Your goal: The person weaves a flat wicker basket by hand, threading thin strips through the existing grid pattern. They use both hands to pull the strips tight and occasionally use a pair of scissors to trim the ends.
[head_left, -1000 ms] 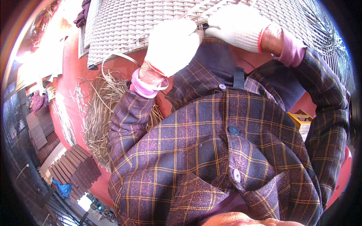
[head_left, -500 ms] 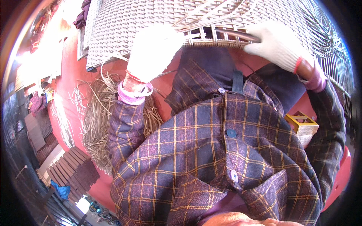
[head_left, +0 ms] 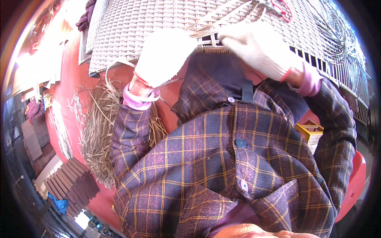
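Observation:
A pale woven wicker panel (head_left: 131, 23) lies across the top of the view, with loose flat strands (head_left: 216, 18) at its near edge. My left hand (head_left: 164, 55), in a white glove washed out by glare, is bunched at that edge; what it grips is hidden. My right hand (head_left: 256, 45), also gloved, reaches over the edge beside a dark gap (head_left: 208, 39) in the weave. Its fingers are bent together, and anything in them is hidden. A red-handled tool (head_left: 281, 10) lies on the panel beyond my right hand.
A heap of brown strands (head_left: 99, 135) lies on the red surface (head_left: 69, 79) by my left arm. A yellow-topped box (head_left: 310, 131) is by my right arm. Long loose strands (head_left: 337, 39) hang over the panel's right side. Brown slatted pieces (head_left: 71, 180) are at lower left.
My right hand has moved left along the edge, closer to my left hand. The dark pointed tool it held no longer shows. The red-handled tool has come into view on the panel.

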### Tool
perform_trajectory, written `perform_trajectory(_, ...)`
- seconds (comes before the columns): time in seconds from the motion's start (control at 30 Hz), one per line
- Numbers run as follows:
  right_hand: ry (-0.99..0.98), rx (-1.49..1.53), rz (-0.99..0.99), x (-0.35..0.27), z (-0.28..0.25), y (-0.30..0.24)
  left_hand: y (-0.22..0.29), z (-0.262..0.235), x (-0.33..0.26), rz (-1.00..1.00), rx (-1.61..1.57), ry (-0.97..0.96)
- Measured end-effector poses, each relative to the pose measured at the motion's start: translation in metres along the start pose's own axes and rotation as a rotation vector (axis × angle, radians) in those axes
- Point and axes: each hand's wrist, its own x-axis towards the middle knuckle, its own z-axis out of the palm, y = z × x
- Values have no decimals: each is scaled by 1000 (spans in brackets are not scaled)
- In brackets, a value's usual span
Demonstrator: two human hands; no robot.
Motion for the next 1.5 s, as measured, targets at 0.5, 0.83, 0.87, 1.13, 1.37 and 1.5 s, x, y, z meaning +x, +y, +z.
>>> perform_trajectory(0.5,-301,349,370,37,-5,16,27,-37,43,-191,-260,14)
perform_trajectory(0.83,271,355,454,-15,-76,-3,63,-51,90,-491,-698,359)
perform_trajectory(0.87,293,317,551,-25,-86,-10,65,-46,99,-435,-742,349)
perform_trajectory(1.13,146,515,603,-38,-78,-33,37,-17,86,-247,-800,142)
perform_trajectory(1.37,-235,638,657,-29,-32,-10,24,-7,58,-58,-266,63)
perform_trajectory(1.5,-510,615,618,0,-27,7,20,3,68,124,-101,175)
